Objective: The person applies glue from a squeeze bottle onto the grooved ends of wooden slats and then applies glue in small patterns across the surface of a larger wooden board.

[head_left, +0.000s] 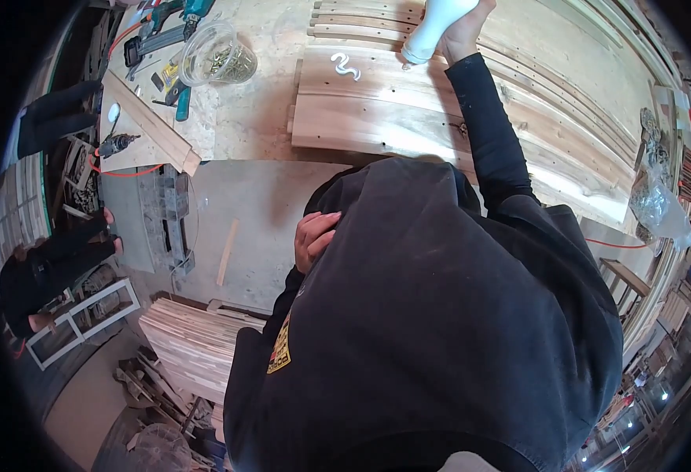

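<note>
My right hand (465,33) is wrapped round a white bottle (437,27), tilted with its nozzle down over a wide wooden board (393,106). A wavy white bead of what looks like glue (345,67) lies on that board, left of the nozzle. Behind the board and to its right run long narrow wooden strips (353,21) with small dark holes. My left hand (314,238) is low against the front of my dark jacket (440,299), its fingers curled and pressed together; whatever they may hold is hidden.
A clear tub of screws (231,64), teal power tools (196,12) and an angled wood piece (153,122) are on the bench's left. Stacked boards (196,346) stand low left. Another person's dark-clothed arms (58,256) show at far left. A plastic bag (660,204) hangs at right.
</note>
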